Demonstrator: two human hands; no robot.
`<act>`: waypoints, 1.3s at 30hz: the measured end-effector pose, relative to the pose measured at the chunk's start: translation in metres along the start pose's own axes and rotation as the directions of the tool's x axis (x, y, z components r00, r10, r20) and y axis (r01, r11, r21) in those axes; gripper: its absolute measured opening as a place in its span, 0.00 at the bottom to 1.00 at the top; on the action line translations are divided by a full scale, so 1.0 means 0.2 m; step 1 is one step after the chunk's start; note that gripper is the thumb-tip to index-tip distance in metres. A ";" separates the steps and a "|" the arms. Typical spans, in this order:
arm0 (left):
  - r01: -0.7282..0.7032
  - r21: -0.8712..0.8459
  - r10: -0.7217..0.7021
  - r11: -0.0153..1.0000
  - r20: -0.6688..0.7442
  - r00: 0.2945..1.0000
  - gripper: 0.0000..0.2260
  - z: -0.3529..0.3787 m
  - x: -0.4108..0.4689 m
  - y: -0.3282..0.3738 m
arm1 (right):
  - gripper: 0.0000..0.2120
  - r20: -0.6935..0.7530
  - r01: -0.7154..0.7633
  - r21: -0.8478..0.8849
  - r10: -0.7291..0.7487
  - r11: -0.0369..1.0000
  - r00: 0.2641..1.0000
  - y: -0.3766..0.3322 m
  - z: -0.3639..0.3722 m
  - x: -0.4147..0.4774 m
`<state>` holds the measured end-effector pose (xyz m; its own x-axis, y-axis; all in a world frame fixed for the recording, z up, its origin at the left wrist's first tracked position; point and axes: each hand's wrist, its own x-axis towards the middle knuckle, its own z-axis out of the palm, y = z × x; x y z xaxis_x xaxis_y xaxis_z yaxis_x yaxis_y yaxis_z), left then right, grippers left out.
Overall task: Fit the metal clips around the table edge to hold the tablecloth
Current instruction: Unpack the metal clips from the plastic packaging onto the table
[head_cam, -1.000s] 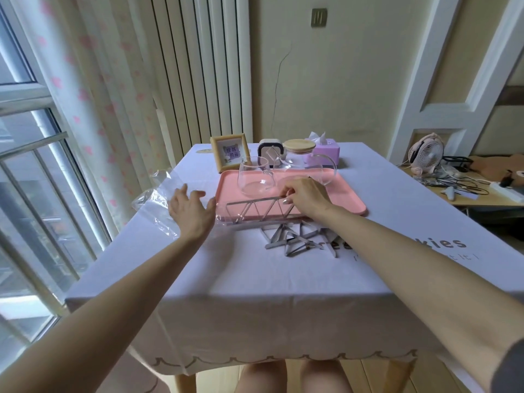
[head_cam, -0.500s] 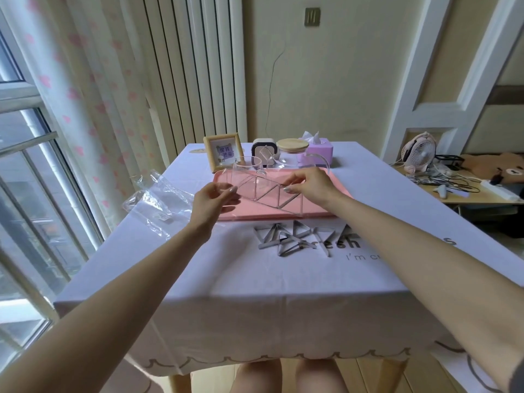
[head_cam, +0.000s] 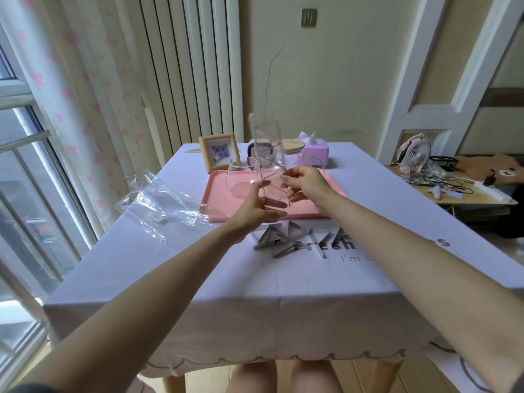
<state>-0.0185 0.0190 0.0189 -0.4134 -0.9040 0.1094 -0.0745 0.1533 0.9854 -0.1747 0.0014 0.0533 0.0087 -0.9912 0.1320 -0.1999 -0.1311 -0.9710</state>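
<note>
Pinching the clear box [head_cam: 266,154] upright between both hands [head_cam: 256,207] (emptied, I judge) leaves the clips [head_cam: 286,241] loose on the tablecloth [head_cam: 255,293] for fitting.

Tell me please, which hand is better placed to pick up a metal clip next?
Probably the left hand: it sits almost directly over the metal clips. The right hand is farther back, gripping the clear box.

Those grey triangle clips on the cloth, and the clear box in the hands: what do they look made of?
The clips look like brushed metal, probably steel: flat grey strips with a dull sheen, bent into triangles. The clear box, held upright by the left hand and right hand, seems to be rigid plastic: the tray shows through it and its edges catch light. Glass cannot be ruled out.
</note>
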 end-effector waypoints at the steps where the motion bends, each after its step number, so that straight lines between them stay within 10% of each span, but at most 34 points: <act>1: -0.013 -0.007 0.013 1.000 -0.020 1.000 0.31 0.01 0.01 0.00 | 0.02 -0.007 -0.010 0.053 0.010 0.999 1.000 -0.01 0.00 0.00; 17: -0.042 0.161 0.054 0.986 -0.069 0.996 0.12 -0.09 0.02 -0.09 | 0.09 -0.321 0.143 0.249 -0.058 0.958 0.945 -0.23 -0.08 0.05; 39: -0.074 0.167 0.099 0.983 -0.148 0.984 0.11 -0.10 0.05 -0.14 | 0.07 -0.183 0.286 0.087 -0.267 0.954 0.946 -0.49 0.02 0.09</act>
<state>-0.0023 -0.0025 -0.0045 -0.2796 -0.9335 0.2246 -0.1947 0.2842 0.9388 -0.1504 -0.0045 0.1510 -0.1173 -0.8997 0.4203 -0.1035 -0.4099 -0.9062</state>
